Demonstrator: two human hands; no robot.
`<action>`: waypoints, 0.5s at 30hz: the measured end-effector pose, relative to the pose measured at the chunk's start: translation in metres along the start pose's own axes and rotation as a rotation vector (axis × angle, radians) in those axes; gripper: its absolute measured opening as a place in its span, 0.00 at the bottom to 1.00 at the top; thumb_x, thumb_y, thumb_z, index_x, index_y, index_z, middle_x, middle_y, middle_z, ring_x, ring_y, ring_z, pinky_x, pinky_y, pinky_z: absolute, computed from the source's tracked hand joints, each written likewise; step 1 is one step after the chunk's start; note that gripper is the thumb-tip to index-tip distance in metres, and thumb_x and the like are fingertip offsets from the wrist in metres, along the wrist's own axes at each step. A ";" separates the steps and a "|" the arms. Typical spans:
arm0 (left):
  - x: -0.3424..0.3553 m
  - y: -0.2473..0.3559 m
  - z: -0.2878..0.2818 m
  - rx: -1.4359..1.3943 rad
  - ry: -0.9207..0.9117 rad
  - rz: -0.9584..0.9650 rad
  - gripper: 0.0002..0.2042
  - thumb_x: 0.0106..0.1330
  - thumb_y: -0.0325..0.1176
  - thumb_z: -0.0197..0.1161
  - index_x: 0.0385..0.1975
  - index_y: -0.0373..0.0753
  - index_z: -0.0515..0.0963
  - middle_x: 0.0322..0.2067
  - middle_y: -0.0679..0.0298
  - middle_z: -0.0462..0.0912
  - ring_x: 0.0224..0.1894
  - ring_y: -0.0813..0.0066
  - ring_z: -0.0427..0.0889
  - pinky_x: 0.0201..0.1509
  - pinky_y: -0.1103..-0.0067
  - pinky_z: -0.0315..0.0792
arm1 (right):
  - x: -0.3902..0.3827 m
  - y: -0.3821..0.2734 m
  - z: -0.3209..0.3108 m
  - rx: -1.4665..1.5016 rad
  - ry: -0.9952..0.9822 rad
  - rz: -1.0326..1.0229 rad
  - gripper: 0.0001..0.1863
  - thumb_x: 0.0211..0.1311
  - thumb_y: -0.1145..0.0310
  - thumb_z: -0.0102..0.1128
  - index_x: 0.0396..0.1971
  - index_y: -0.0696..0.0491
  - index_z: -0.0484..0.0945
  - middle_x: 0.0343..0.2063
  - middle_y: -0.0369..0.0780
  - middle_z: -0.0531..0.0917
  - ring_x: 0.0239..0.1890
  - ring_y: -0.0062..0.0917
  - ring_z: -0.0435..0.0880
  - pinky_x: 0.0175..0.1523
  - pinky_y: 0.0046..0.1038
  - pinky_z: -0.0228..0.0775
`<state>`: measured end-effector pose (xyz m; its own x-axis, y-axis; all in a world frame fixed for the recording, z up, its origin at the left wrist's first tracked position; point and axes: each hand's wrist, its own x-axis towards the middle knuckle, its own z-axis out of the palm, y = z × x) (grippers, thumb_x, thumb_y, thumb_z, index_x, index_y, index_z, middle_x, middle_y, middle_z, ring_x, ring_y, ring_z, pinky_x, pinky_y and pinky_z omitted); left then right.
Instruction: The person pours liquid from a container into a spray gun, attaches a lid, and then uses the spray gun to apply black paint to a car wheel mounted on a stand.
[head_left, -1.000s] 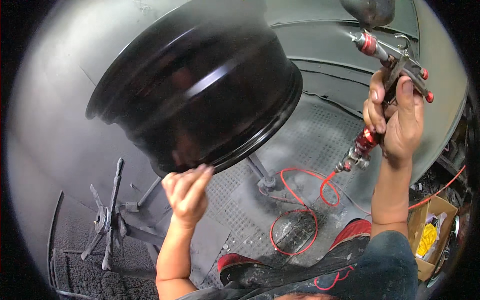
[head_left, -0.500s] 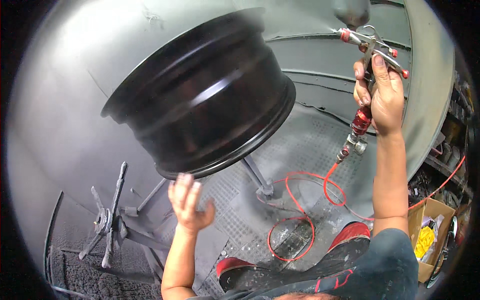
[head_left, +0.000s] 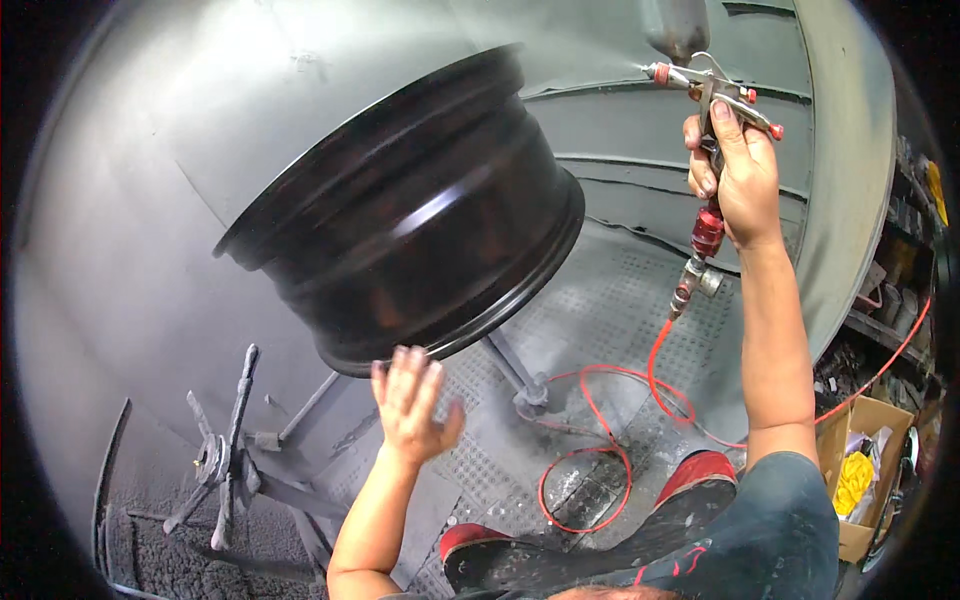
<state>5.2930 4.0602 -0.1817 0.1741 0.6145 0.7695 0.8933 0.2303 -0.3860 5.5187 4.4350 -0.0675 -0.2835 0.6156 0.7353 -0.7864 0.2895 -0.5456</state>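
A black wheel rim (head_left: 420, 225) sits tilted on a stand, with streaks of reddish brown on its barrel. My left hand (head_left: 412, 405) is at its lower edge, fingers apart and slightly blurred; whether the fingertips touch the rim I cannot tell. Up at the right, my right hand (head_left: 745, 175) grips a spray gun (head_left: 712, 85) whose nozzle points left, and a fine mist leaves it. The gun's paint cup (head_left: 676, 28) is on top, partly cut off by the frame. Under the handle hang a red fitting (head_left: 707, 232) and a red air hose (head_left: 655, 360).
A grey curved booth wall (head_left: 130, 230) rises behind the rim. At the lower left stands a coated metal stand with several arms (head_left: 228, 460). Loops of hose lie on the studded floor (head_left: 480, 455). A cardboard box (head_left: 860, 540) with yellow material is at the right, below cluttered shelves (head_left: 885, 320).
My left hand has shifted right along the rim's lower edge. The spray gun in my right hand has moved slightly left. The rim appears slightly lower in view.
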 end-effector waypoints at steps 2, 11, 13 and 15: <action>-0.030 -0.040 0.021 0.203 0.139 -0.075 0.37 0.53 0.32 0.67 0.67 0.38 0.64 0.68 0.48 0.65 0.73 0.46 0.59 0.77 0.50 0.42 | 0.003 0.002 -0.002 0.007 -0.001 0.000 0.16 0.78 0.57 0.47 0.44 0.55 0.76 0.28 0.36 0.78 0.15 0.12 0.65 0.19 0.19 0.59; -0.098 -0.164 0.002 0.521 -0.220 -0.772 0.34 0.65 0.32 0.60 0.73 0.49 0.58 0.73 0.44 0.53 0.75 0.45 0.55 0.76 0.51 0.47 | 0.013 0.005 -0.009 -0.010 -0.011 0.001 0.16 0.78 0.56 0.47 0.44 0.55 0.76 0.28 0.35 0.78 0.15 0.12 0.66 0.19 0.18 0.59; -0.110 -0.183 -0.012 0.099 -0.250 -1.282 0.34 0.71 0.40 0.58 0.75 0.44 0.52 0.74 0.45 0.53 0.75 0.48 0.56 0.76 0.58 0.50 | 0.015 0.004 -0.007 -0.013 -0.025 -0.002 0.16 0.78 0.56 0.47 0.45 0.54 0.76 0.28 0.35 0.78 0.15 0.12 0.66 0.19 0.18 0.59; -0.112 -0.190 -0.025 -0.247 0.008 -1.357 0.36 0.74 0.48 0.54 0.75 0.37 0.51 0.74 0.47 0.52 0.75 0.50 0.56 0.75 0.63 0.52 | 0.016 0.003 -0.007 -0.004 -0.036 -0.009 0.16 0.78 0.56 0.48 0.45 0.54 0.76 0.28 0.35 0.78 0.15 0.12 0.66 0.19 0.18 0.60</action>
<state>5.1140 3.9285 -0.1816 -0.8827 0.0134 0.4697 0.4126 0.5003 0.7612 5.5156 4.4510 -0.0601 -0.2958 0.5863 0.7541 -0.7867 0.2983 -0.5405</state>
